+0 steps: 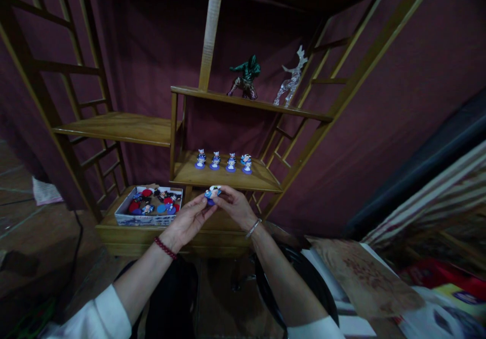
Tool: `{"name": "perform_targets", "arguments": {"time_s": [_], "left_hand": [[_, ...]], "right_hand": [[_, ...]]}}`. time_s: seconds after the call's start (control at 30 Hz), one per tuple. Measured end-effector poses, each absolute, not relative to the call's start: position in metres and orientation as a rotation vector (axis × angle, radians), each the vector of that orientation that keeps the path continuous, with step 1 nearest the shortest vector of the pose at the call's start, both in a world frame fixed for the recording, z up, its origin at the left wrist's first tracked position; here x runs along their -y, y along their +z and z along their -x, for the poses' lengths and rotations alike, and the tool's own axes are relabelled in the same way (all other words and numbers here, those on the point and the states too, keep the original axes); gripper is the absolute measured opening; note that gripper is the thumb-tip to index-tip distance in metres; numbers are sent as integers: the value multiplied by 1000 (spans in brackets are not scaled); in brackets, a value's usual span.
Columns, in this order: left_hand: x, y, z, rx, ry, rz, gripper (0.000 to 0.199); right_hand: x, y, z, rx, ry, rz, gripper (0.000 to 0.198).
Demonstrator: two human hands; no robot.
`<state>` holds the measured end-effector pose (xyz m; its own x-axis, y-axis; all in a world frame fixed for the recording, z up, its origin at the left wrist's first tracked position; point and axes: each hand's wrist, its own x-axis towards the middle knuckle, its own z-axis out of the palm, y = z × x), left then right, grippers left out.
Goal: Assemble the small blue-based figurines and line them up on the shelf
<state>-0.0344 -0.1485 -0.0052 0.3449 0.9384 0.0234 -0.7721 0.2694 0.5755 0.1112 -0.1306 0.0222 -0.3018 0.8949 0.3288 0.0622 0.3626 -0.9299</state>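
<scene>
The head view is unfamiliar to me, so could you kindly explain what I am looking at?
There is no machine here, only a person's two bare hands. This single picture comes from a camera worn on the person's head, looking forward and down, so the arms reach in from the bottom edge. The left hand, with red beads at the wrist, and the right hand together hold a small figurine by their fingertips. Behind them, small figures stand on a wooden shelf. On the board above are a green statue and a clear deer. To the left, an open box holds a jumble of small pieces, some red, some blue.
</scene>
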Motion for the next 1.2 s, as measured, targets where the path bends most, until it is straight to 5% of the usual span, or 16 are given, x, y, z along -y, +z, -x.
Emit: {"name": "perform_targets", "arguments": {"time_s": [1.2], "left_hand": [[120,8,-59,-526,1060,-753,17]], "right_hand": [[117,8,-192,1244,1082,973,32]]}}
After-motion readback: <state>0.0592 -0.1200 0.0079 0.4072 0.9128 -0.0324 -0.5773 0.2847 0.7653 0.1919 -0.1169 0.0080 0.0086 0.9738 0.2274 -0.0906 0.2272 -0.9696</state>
